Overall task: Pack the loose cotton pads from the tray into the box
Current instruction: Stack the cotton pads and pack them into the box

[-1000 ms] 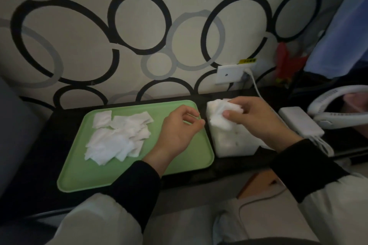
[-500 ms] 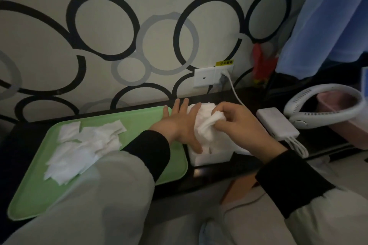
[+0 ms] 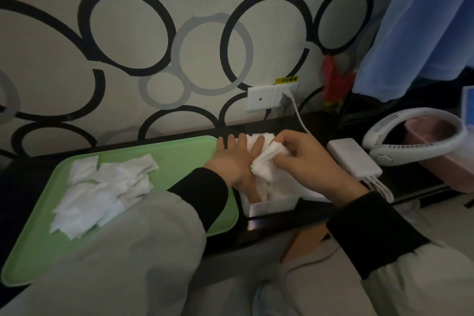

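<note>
We are losing much of the box [image 3: 269,206] under the two hands. The left hand [image 3: 234,161] is lying flat, fingers straight, over the packed pads [image 3: 279,187]. Its thumb is dipping inside the near wall, with the tip out of sight. The right hand [image 3: 305,159] is pinching bunched pads [image 3: 266,161], burying its fingertips in them and covering the box's right side. The grey left sleeve [image 3: 123,251] is hiding much of the tray's [image 3: 179,156] near edge and is brushing over the near fringe of the loose pads [image 3: 107,190]; we are not managing a count. The yellow label [image 3: 286,80] is showing print too small to read. The right edge is cutting off the pink container [image 3: 436,136] and the blue cloth [image 3: 423,20]. The red thing [image 3: 333,79] is showing only as a blur.
</note>
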Available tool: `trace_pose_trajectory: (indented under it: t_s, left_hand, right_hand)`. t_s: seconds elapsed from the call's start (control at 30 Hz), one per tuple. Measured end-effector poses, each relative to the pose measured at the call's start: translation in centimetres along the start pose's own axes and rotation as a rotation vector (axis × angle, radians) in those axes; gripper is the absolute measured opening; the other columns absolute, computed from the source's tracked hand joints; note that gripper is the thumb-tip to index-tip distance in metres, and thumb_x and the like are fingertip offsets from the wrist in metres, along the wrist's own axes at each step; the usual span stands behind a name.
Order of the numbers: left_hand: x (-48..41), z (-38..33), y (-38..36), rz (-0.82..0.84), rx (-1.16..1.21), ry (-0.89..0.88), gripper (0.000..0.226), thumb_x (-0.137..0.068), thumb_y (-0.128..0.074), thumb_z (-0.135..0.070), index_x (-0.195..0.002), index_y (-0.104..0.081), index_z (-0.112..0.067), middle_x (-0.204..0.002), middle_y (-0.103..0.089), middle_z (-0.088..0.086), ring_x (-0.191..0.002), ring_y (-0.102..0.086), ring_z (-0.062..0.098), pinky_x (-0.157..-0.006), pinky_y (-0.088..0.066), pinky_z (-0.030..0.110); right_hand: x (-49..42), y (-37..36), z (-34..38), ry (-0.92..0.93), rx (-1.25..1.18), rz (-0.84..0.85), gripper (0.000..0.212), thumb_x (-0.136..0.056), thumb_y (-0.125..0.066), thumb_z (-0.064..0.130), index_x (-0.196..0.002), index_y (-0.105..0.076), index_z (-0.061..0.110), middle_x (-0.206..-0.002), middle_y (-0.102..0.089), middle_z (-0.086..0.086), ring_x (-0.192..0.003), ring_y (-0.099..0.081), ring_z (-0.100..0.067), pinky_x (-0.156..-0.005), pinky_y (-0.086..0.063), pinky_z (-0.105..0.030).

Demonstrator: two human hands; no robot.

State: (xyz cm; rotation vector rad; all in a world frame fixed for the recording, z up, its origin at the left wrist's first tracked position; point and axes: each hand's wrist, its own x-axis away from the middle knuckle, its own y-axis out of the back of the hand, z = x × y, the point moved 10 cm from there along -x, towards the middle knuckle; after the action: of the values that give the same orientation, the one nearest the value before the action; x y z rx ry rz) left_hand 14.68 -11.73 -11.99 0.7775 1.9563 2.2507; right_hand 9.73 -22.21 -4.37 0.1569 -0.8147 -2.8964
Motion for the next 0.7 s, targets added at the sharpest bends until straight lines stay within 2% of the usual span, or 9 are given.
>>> trace_pose_trajectory:
  t_s: [0.07, 0.13, 0.2, 0.27, 0.33, 0.4, 0.47, 0.57, 0.7]
  left_hand:
    - [0.2, -0.1, 0.9, -0.113, -0.019, -0.024, 0.141, -0.059, -0.078, -0.069, -0.155, 0.017, -0.026, -0.154, -0.015, 0.018, -0.139, -0.023, 0.041, -0.117, -0.020, 0.053]
    - [0.5, 0.1, 1.9, -0.213, 0.002, -0.047, 0.135, -0.060, -0.079, -0.067, -0.155, 0.007, -0.024, -0.144, -0.029, 0.017, -0.129, -0.036, 0.038, -0.109, -0.033, 0.048]
    - [0.7, 0.5, 2.2, -0.248, 0.033, -0.045, 0.127, -0.064, -0.080, -0.061, -0.155, 0.000, -0.024, -0.140, -0.033, 0.015, -0.126, -0.039, 0.036, -0.103, -0.037, 0.046]
    - [0.8, 0.7, 2.3, -0.272, 0.048, -0.040, 0.113, -0.071, -0.078, -0.051, -0.154, -0.007, -0.024, -0.138, -0.035, 0.014, -0.124, -0.041, 0.035, -0.098, -0.040, 0.044]
    - [0.8, 0.8, 2.5, -0.309, 0.054, -0.037, 0.095, -0.080, -0.071, -0.041, -0.153, -0.012, -0.024, -0.136, -0.038, 0.014, -0.122, -0.042, 0.034, -0.093, -0.041, 0.043]
    - [0.6, 1.0, 2.4, -0.320, 0.060, -0.033, 0.085, -0.085, -0.066, -0.042, -0.152, -0.016, -0.024, -0.135, -0.039, 0.013, -0.121, -0.043, 0.033, -0.091, -0.041, 0.043]
    - [0.4, 1.2, 2.2, -0.312, 0.076, -0.030, 0.086, -0.084, -0.065, -0.048, -0.151, -0.017, -0.025, -0.135, -0.039, 0.012, -0.122, -0.043, 0.033, -0.093, -0.040, 0.044]
    - [0.4, 1.4, 1.6, -0.280, 0.112, -0.021, 0.098, -0.077, -0.068, -0.061, -0.151, -0.015, -0.026, -0.136, -0.036, 0.010, -0.124, -0.039, 0.033, -0.098, -0.038, 0.046]
    - [0.2, 1.7, 0.7, -0.203, 0.178, 0.015, 0.118, -0.062, -0.077, -0.067, -0.151, -0.009, -0.031, -0.136, -0.031, 0.008, -0.127, -0.034, 0.031, -0.103, -0.035, 0.047]
  right_hand:
    - [0.1, -0.4, 0.4, 0.019, 0.009, 0.028, 0.024, -0.079, -0.060, -0.002, -0.087, -0.067, 0.019, -0.087, -0.070, 0.003, -0.089, -0.065, -0.012, -0.082, -0.053, -0.034]
    - [0.1, -0.9, 0.2, 0.014, 0.040, 0.075, 0.020, -0.077, -0.061, 0.002, -0.088, -0.068, 0.018, -0.091, -0.071, -0.002, -0.092, -0.067, -0.017, -0.086, -0.055, -0.041]
    - [0.3, -1.5, -0.2, -0.013, 0.071, 0.133, 0.021, -0.069, -0.062, 0.017, -0.089, -0.069, 0.021, -0.093, -0.072, -0.004, -0.094, -0.068, -0.020, -0.086, -0.055, -0.052]
    - [0.4, -2.2, -0.5, -0.016, 0.075, 0.187, 0.032, -0.063, -0.061, 0.027, -0.094, -0.069, 0.022, -0.094, -0.073, -0.005, -0.094, -0.069, -0.025, -0.084, -0.055, -0.056]
    - [0.6, -2.9, -0.3, -0.008, 0.091, 0.234, 0.028, -0.072, -0.068, 0.019, -0.100, -0.068, 0.019, -0.096, -0.074, -0.006, -0.095, -0.069, -0.027, -0.088, -0.054, -0.054]
    - [0.6, -3.5, -0.7, -0.015, 0.116, 0.268, 0.023, -0.082, -0.073, 0.009, -0.103, -0.068, 0.016, -0.096, -0.075, -0.007, -0.095, -0.070, -0.023, -0.088, -0.055, -0.044]
    - [0.7, -3.9, -0.8, 0.005, 0.158, 0.280, 0.021, -0.083, -0.074, 0.009, -0.101, -0.068, 0.018, -0.094, -0.075, -0.006, -0.091, -0.070, -0.020, -0.084, -0.056, -0.035]
    - [0.7, -4.3, -0.7, 0.070, 0.341, 0.289, 0.018, -0.083, -0.071, 0.010, -0.090, -0.065, 0.026, -0.084, -0.069, 0.007, -0.082, -0.064, -0.005, -0.076, -0.051, -0.024]
    - [0.9, -4.6, -0.8, 0.066, 0.531, 0.350, 0.021, -0.080, -0.066, 0.008, -0.083, -0.064, 0.028, -0.085, -0.070, 0.001, -0.083, -0.062, -0.014, -0.075, -0.050, -0.030]
